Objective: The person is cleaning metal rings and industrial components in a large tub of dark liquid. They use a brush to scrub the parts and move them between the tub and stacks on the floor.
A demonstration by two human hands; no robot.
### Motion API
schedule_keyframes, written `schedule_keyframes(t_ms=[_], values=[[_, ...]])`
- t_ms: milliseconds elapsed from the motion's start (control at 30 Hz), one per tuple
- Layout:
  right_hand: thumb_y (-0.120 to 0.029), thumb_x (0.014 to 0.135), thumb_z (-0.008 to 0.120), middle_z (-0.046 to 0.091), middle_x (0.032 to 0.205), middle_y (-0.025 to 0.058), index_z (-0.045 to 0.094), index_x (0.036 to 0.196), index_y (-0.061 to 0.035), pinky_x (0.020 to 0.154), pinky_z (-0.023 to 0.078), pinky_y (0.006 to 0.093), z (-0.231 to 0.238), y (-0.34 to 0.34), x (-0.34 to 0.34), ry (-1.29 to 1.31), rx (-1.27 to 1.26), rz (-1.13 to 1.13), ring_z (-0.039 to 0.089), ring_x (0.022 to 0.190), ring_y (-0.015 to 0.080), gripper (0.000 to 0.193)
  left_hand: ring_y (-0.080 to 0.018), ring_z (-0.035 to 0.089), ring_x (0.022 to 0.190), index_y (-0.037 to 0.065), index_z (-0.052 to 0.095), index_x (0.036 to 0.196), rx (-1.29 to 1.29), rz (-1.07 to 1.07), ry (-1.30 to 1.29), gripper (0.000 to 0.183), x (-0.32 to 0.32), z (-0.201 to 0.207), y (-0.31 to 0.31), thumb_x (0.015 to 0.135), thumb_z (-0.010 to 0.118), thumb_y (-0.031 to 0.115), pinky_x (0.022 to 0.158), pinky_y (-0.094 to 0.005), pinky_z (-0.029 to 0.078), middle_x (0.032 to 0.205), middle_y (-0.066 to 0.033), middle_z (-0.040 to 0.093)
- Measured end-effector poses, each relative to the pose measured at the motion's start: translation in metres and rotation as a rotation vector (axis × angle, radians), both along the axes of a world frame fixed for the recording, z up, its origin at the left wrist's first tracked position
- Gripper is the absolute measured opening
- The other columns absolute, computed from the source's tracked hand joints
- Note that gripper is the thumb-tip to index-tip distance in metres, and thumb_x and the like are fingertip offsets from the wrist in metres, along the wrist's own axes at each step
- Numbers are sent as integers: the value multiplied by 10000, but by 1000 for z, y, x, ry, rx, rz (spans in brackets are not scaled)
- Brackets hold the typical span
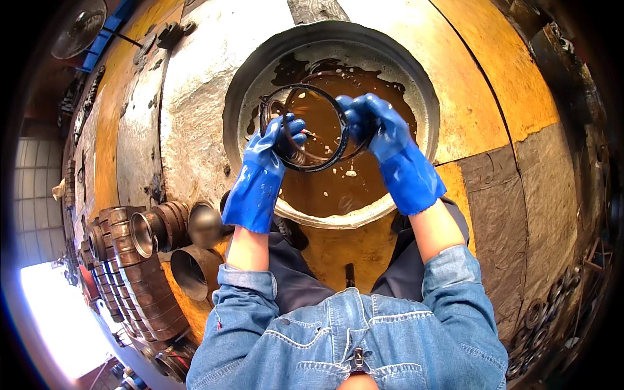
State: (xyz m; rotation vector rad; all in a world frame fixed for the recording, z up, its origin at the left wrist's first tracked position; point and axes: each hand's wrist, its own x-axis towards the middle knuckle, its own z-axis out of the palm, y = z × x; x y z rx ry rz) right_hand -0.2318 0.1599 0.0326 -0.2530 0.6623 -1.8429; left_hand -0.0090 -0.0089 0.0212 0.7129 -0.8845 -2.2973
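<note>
— What did the two hands have hold of?

— A thin black ring [303, 127], like a large seal or band, held up between them. The left hand [276, 140], in a blue rubber glove, had its fingers curled round the ring's left side, thumb over the rim. The right hand [368, 120], gloved the same, was clenched on the ring's right side.

— So neither hand was spread?

— No, both were closed round the ring, one at each side, with the ring tilted toward the person.

— And what lay under the hands?

— Directly beneath them sat a round metal basin [416, 84] holding brown oily liquid [338, 182], with pale flecks floating on it. The ring hung above that liquid; whether it touched the surface could not be told.

— Anything off to the side?

— Below and outward from the left hand stood a stack of rusty flanged pipe fittings [140, 260], with more of them farther out. Beyond the right hand stretched a floor painted yellow [481, 71], worn to grey in patches. The forearms came out of denim sleeves [448, 286].
</note>
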Motion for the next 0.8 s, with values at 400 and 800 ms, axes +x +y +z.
schedule_keyframes(t_ms=[400, 800], values=[[-366, 1065, 632, 800, 1106, 176, 745, 1127, -86, 510, 467, 240, 13, 4, -25, 97, 203, 33, 589, 533, 70, 308, -25, 516, 492, -11, 553, 1472, 162, -332, 602, 427, 25, 8, -26, 1147, 459, 249, 766, -292, 510, 1072, 15, 767], [-400, 1024, 714, 782, 1010, 107, 750, 1152, -67, 526, 429, 253, 3, -10, 11, -58, 391, 218, 615, 621, 84, 359, -12, 582, 480, -69, 621, 1375, 472, -331, 771, 406, 5, 26, 2, 1127, 455, 205, 658, -236, 520, 854, 59, 756]])
